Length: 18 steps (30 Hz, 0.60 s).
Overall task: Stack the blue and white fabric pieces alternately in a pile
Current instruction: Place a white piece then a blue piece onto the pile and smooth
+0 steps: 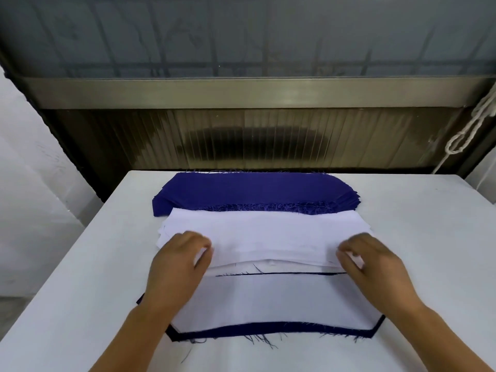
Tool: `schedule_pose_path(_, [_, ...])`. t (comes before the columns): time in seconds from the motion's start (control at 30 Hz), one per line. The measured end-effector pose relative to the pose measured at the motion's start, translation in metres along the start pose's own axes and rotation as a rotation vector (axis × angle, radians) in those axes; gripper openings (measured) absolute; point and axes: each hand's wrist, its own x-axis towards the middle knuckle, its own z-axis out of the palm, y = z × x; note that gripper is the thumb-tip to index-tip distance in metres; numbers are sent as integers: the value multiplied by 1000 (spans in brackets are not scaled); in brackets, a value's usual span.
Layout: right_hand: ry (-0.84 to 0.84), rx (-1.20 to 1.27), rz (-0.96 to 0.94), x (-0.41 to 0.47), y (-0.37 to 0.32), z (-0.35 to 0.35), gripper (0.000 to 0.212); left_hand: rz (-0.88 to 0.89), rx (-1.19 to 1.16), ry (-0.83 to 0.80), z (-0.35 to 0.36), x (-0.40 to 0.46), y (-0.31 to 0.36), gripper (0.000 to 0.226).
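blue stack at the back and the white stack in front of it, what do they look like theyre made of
Blue stack: woven cloth, matte, judging by the loose threads fraying along its near edge; the fibre cannot be told. White stack: thin, matte sheets, likely a light fabric or interfacing, with cleaner edges that show almost no fray.

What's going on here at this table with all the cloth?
A person is sorting cut fabric on a white table. Both hands, the left hand and right hand, are at the near ends of the white stack, fingers curled at its edge as if picking up a sheet. A blue stack lies behind it. Nearest the person, the mixed pile shows white on top with blue edges beneath.
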Motion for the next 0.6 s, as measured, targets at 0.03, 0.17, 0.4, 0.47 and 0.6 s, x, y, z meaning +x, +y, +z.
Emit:
schedule_pose_path(0.03, [34,8,-3,15,-2,5,10,8,-2,35,6,14,3,9])
schedule_pose_path(0.17, [23,-11,20,78,-4,27,33,-48,36,-68,32,67,10,37])
schedule_pose_path(0.4, [-161,-126,-39,121,8,45,38,56,252,-198,60,95,-4,46])
schedule_pose_path(0.47, [-127,-210,-71,122,9,45,34,98,279,-154,58,97,-5,42])
schedule_pose_path(0.6, [-69,-233,-107,122,9,46,27,163,366,-110,53,101,-2,27])
